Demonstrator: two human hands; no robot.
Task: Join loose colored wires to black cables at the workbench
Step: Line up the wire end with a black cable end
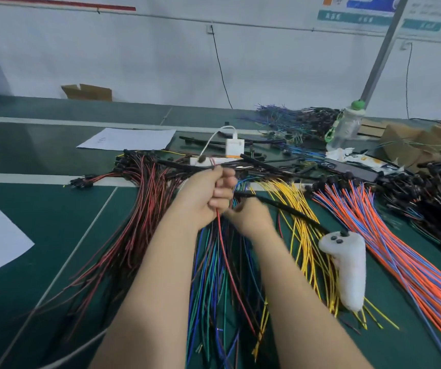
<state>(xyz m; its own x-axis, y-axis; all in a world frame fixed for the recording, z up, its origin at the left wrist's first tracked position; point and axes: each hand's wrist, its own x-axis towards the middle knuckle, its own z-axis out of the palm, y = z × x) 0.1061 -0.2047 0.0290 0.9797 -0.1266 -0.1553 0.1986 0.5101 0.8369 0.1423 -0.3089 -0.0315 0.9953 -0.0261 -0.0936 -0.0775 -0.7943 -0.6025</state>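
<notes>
My left hand [208,194] is raised over the middle of the green bench, fingers curled round a thin red wire [226,259] that hangs down toward me. Just right of it and blurred, my right hand [251,215] grips a black cable [291,211] that runs off to the right. Beneath both hands lies a fan of blue, green and dark loose wires [214,283]. Yellow wires [307,241] lie to the right, red-and-black wires with black plugs [134,209] to the left.
Orange and blue wires [400,249] spread at far right. A white handheld controller [347,270] rests on the yellow wires. A white power strip with charger [230,153], a plastic bottle [344,126], paper sheets [129,138] and cardboard [405,145] sit farther back.
</notes>
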